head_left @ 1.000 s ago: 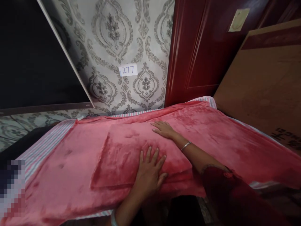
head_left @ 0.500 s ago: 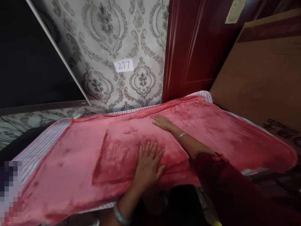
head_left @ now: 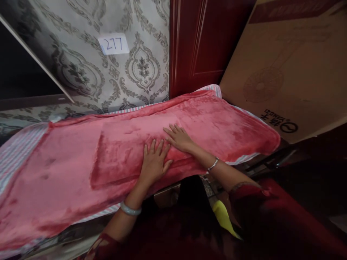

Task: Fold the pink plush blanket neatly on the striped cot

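A folded pink plush cloth, roughly rectangular, lies on a larger pink plush cover of the same colour. My left hand rests flat on the folded cloth with its fingers spread. Just to its right, my right hand lies palm down on the folded cloth's right part, fingers extended. The two hands are close together, and neither holds anything. Beneath the pink cover, a striped cloth shows along the left end and the edges.
A large cardboard box stands at the right end beside a dark red door panel. A dark screen is at the back left. On the patterned wall is a paper label reading 277. Something yellow shows below.
My right hand has moved nearer on the folded cloth, closer to my left hand. My left hand stays flat on it. The view has shifted, showing more of the cardboard box.
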Motion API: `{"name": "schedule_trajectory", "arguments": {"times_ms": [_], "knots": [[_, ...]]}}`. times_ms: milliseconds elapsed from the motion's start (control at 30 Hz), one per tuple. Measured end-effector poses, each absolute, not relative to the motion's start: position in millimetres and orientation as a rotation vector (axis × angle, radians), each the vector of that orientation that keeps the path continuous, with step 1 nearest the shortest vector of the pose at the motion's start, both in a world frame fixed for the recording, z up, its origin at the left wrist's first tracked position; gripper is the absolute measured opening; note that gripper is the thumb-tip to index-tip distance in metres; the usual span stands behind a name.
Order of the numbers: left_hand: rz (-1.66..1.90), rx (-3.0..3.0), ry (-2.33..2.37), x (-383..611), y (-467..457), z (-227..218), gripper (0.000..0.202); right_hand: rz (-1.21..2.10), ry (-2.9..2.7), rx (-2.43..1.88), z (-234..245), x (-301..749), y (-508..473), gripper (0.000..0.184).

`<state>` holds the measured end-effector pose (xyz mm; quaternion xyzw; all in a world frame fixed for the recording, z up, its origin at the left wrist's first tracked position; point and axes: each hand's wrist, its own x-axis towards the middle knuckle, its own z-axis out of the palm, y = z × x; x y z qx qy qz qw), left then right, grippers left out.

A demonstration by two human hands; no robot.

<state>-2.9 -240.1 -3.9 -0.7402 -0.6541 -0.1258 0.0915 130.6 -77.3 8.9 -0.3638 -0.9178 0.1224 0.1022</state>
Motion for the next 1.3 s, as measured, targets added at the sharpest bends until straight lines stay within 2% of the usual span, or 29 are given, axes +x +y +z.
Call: {"name": "schedule_trajectory", "arguments": {"times_ms": [167,333,500,633,833,1133,1300], "knots": [[-0.354,-2.211,-1.963,0,-240,-2,0.062,0.384,-2.694,-1.120,-10,143,-84,0.063],[-0.205,-2.296,-2.042,-14,-252,21,0.059,0.348,-2.691,-1.112,-12,140,-79,0.062],[-0.041,-1.934,-2.357,-67,-284,41,0.059,0.303,-2.659,-1.097,-21,141,-77,0.061],[-0.091,-1.671,-2.489,-98,-304,33,0.059,0.280,-2.646,-1.045,-27,142,-74,0.061],[-0.142,-1.665,-2.503,-101,-307,21,0.059,0.246,-2.668,-1.058,-29,142,-75,0.061],[-0.250,-1.738,-2.421,-91,-308,39,0.053,0.290,-2.802,-1.204,9,135,-85,0.060],[-0.367,-2.081,-2.125,-57,-297,22,0.052,0.183,-2.868,-0.932,39,87,-98,0.055]]}}
